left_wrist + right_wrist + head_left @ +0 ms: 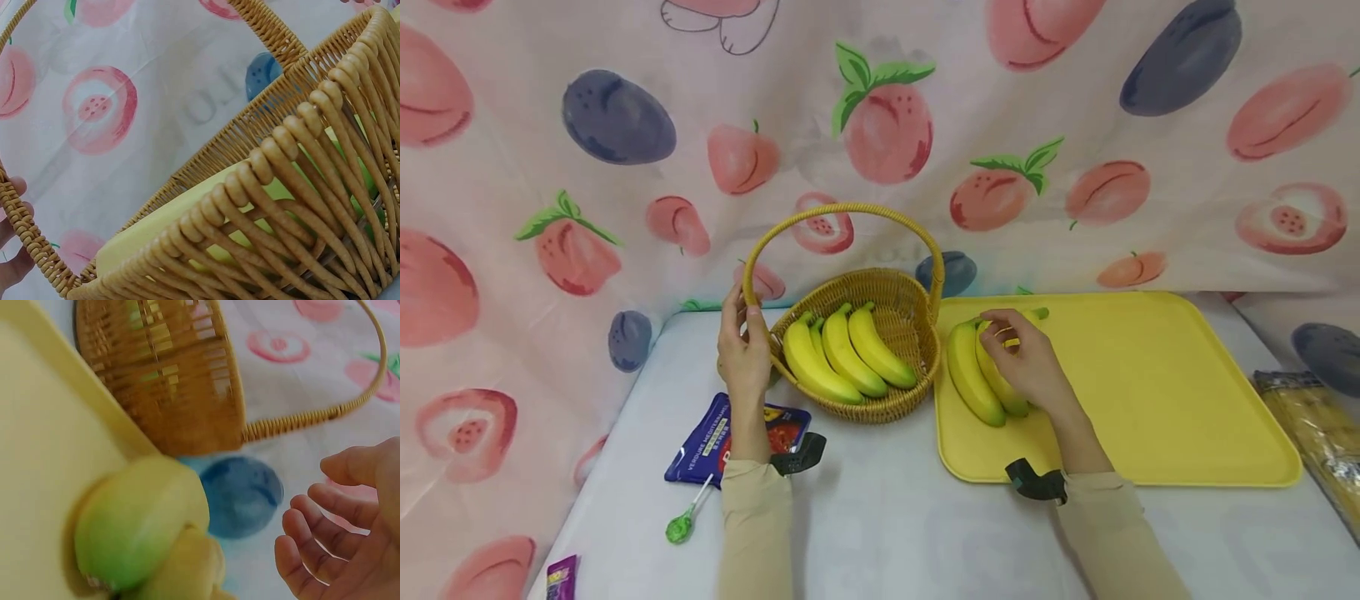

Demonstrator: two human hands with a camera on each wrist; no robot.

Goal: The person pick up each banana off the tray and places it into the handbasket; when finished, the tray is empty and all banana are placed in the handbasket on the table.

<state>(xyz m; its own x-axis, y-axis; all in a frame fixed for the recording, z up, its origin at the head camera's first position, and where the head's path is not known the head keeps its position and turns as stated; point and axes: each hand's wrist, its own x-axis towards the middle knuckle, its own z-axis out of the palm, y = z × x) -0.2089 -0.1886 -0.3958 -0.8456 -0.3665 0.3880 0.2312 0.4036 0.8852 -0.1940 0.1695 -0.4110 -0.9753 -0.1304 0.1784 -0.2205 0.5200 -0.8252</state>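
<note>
Am apparently pinching arched handle (pixel 850 207) of yellow woven-wicker basket (pixel 891 410) with left hand (pixel 747 354), contact partly hidden; right hand (pixel 1028 358), fingers loosely spread, hovering over curved yellow bananas (pixel 972 375) lying on flat yellow tray (pixel 1150 383). Steadying basket, cupping bananas mid-length: advisable.

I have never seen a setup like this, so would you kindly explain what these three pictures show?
There is no robot here, just a person working bare-handed. The wide picture looks down from the person's head; the closer two come from wrist cameras, left then right. On the white table are a wicker basket holding bananas, a yellow tray with more bananas, a blue packet, a green lollipop and a small purple wrapper. The left hand appears to hold the basket at the foot of its handle. The right hand hovers by the tray's bananas, fingers loosely bent, holding nothing.
</note>
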